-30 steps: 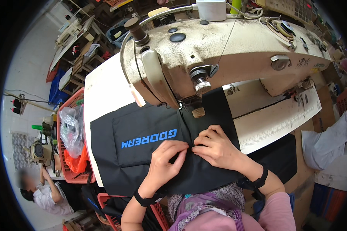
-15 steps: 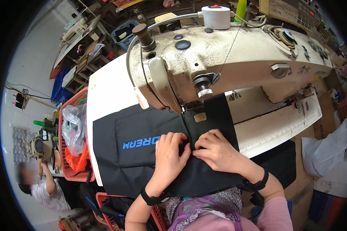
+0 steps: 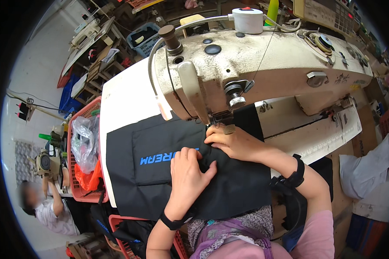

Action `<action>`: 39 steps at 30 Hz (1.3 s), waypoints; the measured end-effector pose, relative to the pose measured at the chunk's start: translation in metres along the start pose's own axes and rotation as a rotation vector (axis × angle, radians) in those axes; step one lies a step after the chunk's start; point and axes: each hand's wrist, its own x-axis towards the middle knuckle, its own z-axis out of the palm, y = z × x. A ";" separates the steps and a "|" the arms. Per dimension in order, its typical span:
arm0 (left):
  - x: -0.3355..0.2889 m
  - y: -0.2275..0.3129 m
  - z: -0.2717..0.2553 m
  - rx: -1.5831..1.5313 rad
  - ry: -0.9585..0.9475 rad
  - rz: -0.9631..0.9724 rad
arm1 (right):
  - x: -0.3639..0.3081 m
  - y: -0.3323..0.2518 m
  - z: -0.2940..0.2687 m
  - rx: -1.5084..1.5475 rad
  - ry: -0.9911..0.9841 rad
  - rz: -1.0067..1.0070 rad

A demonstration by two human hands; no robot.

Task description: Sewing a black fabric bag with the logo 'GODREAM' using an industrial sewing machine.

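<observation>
A black fabric panel (image 3: pixel 240 185) with a flat pocket and blue printed lettering lies across the sewing machine's white bed. My left hand (image 3: pixel 188 175) rests on it beside the lettering, its thumb spread away from the fingers and nothing held. Just in front of the presser foot (image 3: pixel 208 122), my right hand (image 3: pixel 232 143) has its fingertips pinched together on the fabric along the seam line. The needle tip is too small to make out. Above both hands stands the cream sewing machine (image 3: pixel 272 69), its head partly hiding the fabric's far edge.
A pink basket (image 3: pixel 75 181) with plastic bags stands left of the machine bed (image 3: pixel 121 97). Below it, a red basket (image 3: pixel 116 222) holds dark fabric pieces. A white sack (image 3: pixel 365 166) lies at the right. At the far left, another person (image 3: pixel 54 213) works at a machine.
My right hand has moved forward, from beside the left hand up to the presser foot. My left hand's fingers have come away from the seam and its thumb has spread.
</observation>
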 end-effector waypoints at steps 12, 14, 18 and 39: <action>-0.020 -0.001 -0.009 -0.092 0.099 -0.024 | 0.006 0.008 0.009 0.054 0.127 -0.048; -0.023 -0.002 -0.008 -0.099 0.121 -0.020 | 0.005 0.009 0.009 0.084 0.118 -0.038; -0.027 -0.010 -0.008 -0.091 0.185 0.009 | 0.007 0.010 0.012 0.119 0.120 -0.039; -0.024 -0.009 -0.009 -0.314 0.289 0.092 | 0.015 0.000 0.010 0.069 0.154 -0.171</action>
